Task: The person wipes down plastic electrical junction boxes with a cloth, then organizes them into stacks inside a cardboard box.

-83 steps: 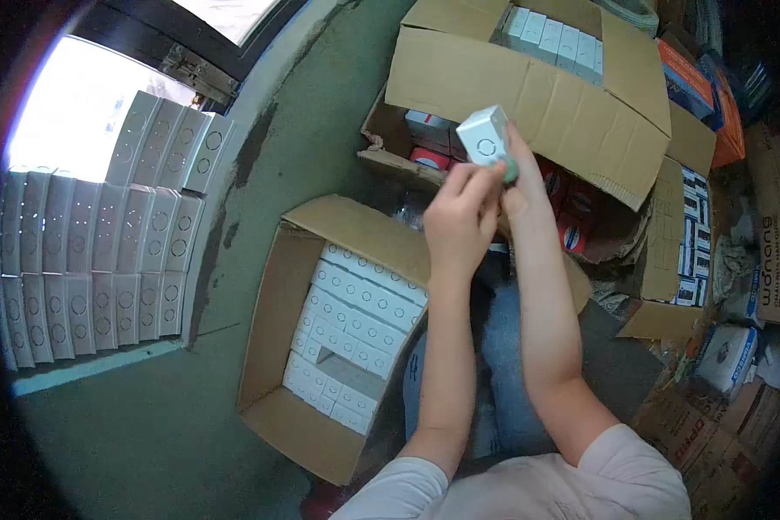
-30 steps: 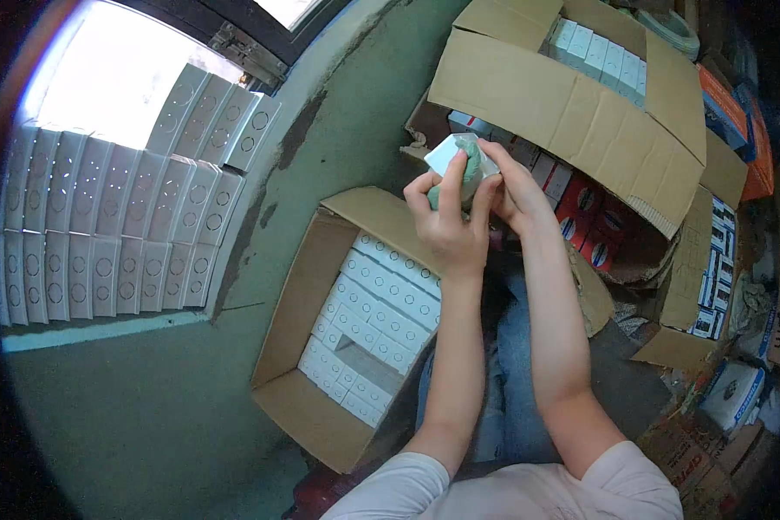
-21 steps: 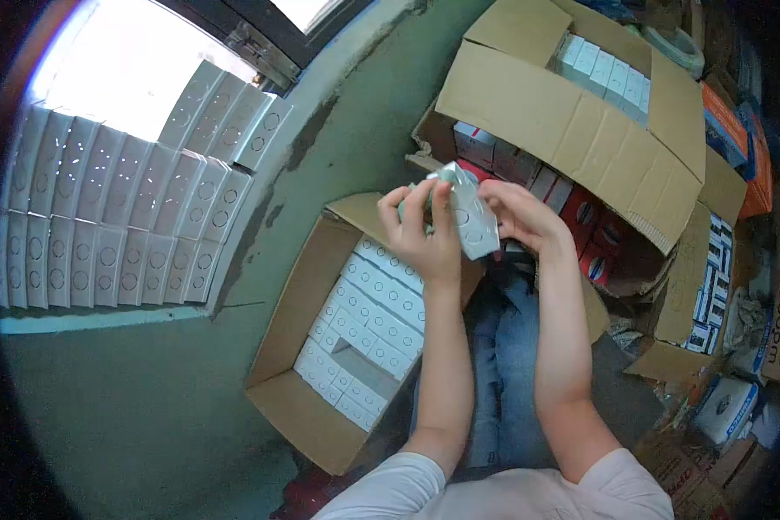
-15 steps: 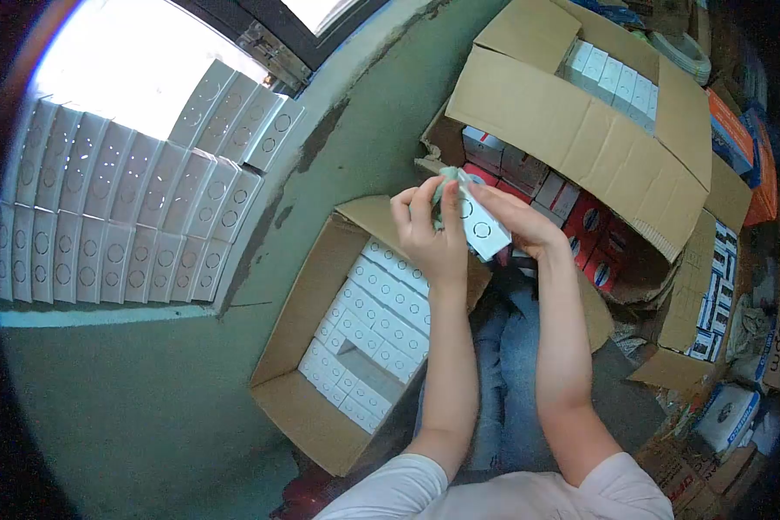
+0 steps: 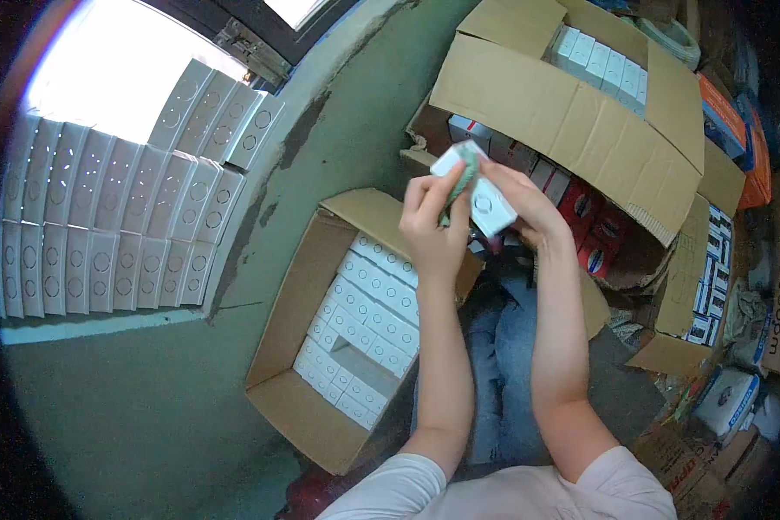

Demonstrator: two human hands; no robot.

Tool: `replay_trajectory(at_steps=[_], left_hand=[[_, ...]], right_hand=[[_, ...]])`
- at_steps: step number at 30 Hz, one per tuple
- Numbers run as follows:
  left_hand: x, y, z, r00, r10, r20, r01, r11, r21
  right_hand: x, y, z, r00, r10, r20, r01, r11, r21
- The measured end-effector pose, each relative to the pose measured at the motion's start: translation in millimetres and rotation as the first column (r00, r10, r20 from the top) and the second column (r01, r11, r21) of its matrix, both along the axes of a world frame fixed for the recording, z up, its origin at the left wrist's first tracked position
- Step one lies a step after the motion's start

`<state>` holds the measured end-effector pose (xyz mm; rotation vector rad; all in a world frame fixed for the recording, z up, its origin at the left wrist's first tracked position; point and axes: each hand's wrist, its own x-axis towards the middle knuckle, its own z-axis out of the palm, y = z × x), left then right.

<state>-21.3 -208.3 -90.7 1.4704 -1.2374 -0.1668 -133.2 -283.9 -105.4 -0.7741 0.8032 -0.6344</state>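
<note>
A white electrical back box [image 5: 492,211] with round knockout marks is held up in front of me. My right hand [image 5: 529,206] grips its right side, fingers wrapped along it. From the other side, my left hand [image 5: 435,206] pinches a green cloth [image 5: 468,166] that presses against the box. Part of the cloth is hidden behind the left fingers. Below my left hand stands an open carton [image 5: 286,342] with rows of similar white boxes [image 5: 368,299] inside; one gap shows among them.
Stacked white boxes [image 5: 104,251] line the windowsill at left. A large torn carton [image 5: 563,95] at upper right holds red and white packs [image 5: 585,204] and white boxes. Another carton [image 5: 676,295] with black-and-white packs stands at right, near a white-and-blue package [image 5: 726,403].
The white box has turned in my hands, and the green cloth now lies across its upper part. My head view has shifted slightly.
</note>
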Motion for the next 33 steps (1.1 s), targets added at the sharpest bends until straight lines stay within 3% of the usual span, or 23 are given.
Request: replay_trajectory(at_steps=[2,3,6,7,8,10,13,16,21,23,26,27,28,29,32,33], left_hand=[[0,2,2,0.981,-0.187,-0.047,0.192,0.974,0.123],[-2,2,1,0.957,-0.27,-0.102,0.284,0.946,0.159],[-6,2,0,0.965,-0.262,-0.033,0.264,0.951,0.162],[-7,-1,-3,0.982,-0.186,-0.017,0.187,0.981,0.053],[-6,-5,0,0.999,-0.04,0.023,0.041,0.999,-0.014],[-9,-5,8,0.949,0.165,-0.268,-0.156,0.986,0.055],[1,-3,-4,0.997,-0.055,-0.062,0.053,0.998,-0.024],[-11,3,4,0.966,-0.253,-0.048,0.258,0.95,0.177],[-12,-8,6,0.996,-0.052,-0.067,0.055,0.997,0.056],[-10,-11,4,0.985,-0.159,-0.071,0.165,0.984,0.074],[-17,-6,3,0.927,-0.355,-0.119,0.371,0.912,0.173],[-22,-4,7,0.923,-0.378,-0.075,0.384,0.888,0.255],[-26,-3,8,0.914,-0.404,-0.035,0.392,0.857,0.335],[-33,-3,6,0.925,-0.377,0.044,0.347,0.889,0.299],[-35,-6,6,0.914,-0.4,0.065,0.372,0.893,0.253],[-34,-7,7,0.909,-0.418,0.012,0.393,0.865,0.312]], right_hand=[[5,-3,2,0.976,-0.216,-0.001,0.216,0.972,0.09],[-1,-11,-11,0.978,-0.198,-0.063,0.205,0.967,0.15],[-14,-15,-15,0.993,-0.082,-0.09,0.091,0.991,0.094],[-20,-11,-15,0.999,-0.037,-0.04,0.037,0.999,-0.002],[-19,-10,-11,0.997,0.051,-0.064,-0.049,0.998,0.03],[-21,-7,-1,0.988,0.124,-0.091,-0.123,0.992,0.027],[-20,-10,-5,0.992,0.058,-0.116,-0.059,0.998,-0.004],[-17,-12,-3,0.982,-0.154,-0.114,0.16,0.986,0.045],[-30,-9,1,0.99,-0.01,-0.139,0.01,1.0,-0.002],[-28,-14,-7,0.992,0.026,-0.121,-0.024,1.0,0.014],[-21,-19,-13,0.966,-0.252,0.058,0.241,0.959,0.147],[-20,-15,-6,0.929,-0.305,0.209,0.278,0.949,0.147],[-21,-16,-4,0.932,-0.308,0.192,0.281,0.947,0.152],[-23,-16,-3,0.935,-0.31,0.172,0.285,0.945,0.159],[-27,-16,4,0.936,-0.324,0.14,0.308,0.944,0.12],[-27,-17,8,0.933,-0.332,0.139,0.321,0.942,0.096]])
